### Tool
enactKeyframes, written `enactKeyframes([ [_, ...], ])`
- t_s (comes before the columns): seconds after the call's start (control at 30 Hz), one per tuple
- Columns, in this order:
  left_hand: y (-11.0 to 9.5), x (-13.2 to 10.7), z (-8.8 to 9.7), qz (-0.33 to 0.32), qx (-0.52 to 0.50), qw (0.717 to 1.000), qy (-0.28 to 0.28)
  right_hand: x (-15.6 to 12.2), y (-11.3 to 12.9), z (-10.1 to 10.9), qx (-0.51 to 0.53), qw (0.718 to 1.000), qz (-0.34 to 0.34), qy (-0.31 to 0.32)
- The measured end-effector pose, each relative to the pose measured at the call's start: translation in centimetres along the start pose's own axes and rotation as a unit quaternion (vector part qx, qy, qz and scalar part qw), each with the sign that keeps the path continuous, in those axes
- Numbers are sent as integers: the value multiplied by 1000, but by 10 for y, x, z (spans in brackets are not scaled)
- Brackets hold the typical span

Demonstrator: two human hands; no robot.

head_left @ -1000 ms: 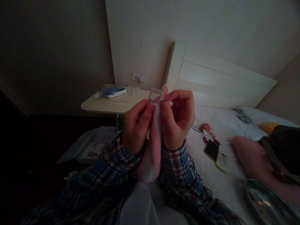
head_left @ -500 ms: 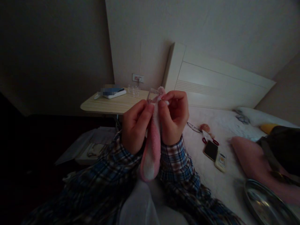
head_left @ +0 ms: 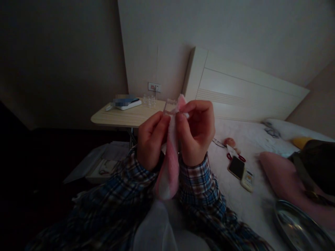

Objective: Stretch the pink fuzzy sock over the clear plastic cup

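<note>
A pink-and-white plush cloth [head_left: 171, 164] is being pinched near its top by the left hand [head_left: 150, 141] and right hand [head_left: 197, 136] (a clear plastic piece [head_left: 170, 105] being observed beside it).

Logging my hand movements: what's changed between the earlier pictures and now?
Your bare right hand shifted slightly left, then partly back right; the upper tip of the pink-and-white fuzzy cloth looks sharper. Your bare left hand barely moved; nothing was let go.

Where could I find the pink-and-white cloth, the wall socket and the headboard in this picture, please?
Pink-and-white cloth [head_left: 171, 154], head view: on its pink hanging middle.
Wall socket [head_left: 154, 86], head view: on its faceplate's middle.
Headboard [head_left: 243, 89], head view: on its pale front panel.
</note>
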State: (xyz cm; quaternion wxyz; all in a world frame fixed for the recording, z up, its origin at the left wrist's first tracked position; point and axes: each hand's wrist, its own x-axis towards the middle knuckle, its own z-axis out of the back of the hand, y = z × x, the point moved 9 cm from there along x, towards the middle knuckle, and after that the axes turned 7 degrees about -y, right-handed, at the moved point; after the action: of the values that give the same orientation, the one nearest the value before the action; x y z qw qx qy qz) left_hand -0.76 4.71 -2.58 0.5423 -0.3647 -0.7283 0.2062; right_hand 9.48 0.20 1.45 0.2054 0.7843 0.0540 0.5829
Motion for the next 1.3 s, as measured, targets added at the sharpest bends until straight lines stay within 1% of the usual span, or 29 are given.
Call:
enactKeyframes([
  [0.07, -1, 0, 1, -8, -1, 1000, -9, 0, 0, -1, 5, 1000, 7, 4],
  [0.23, 2, 0, 1, 6, -10, 1000, -13, 0, -13, 0, -20, 1000, -11, 7],
  [0.43, -3, -1, 3, -9, -4, 1000, -26, -3, -8, -3, -5, 999, 12, 29],
  [0.53, 0, -1, 2, 7, -4, 1000, -16, -1, -8, 0, -20, 1000, 3, 15],
  [0.63, 1, -1, 1, 8, 6, 1000, -8, 0, -9, 2, -41, 999, -2, 10],
  [0.7, 0, -1, 2, 2, 7, 1000, -11, -1, -8, 1, -37, 999, 3, 13],
  [0.83, 0, -1, 2, 8, 4, 1000, -16, -1, -11, 1, -25, 1000, -2, 12],
  [1.0, -3, -1, 1, -7, 17, 1000, -11, -1, -10, 1, -17, 1000, -1, 5],
  [1.1, 1, -2, 2, 3, 12, 1000, -11, -1, -12, 2, -27, 1000, -7, 7],
  [1.3, 8, -3, 0, 20, 3, 1000, 11, 0, -13, 7, -27, 1000, 0, -7],
])
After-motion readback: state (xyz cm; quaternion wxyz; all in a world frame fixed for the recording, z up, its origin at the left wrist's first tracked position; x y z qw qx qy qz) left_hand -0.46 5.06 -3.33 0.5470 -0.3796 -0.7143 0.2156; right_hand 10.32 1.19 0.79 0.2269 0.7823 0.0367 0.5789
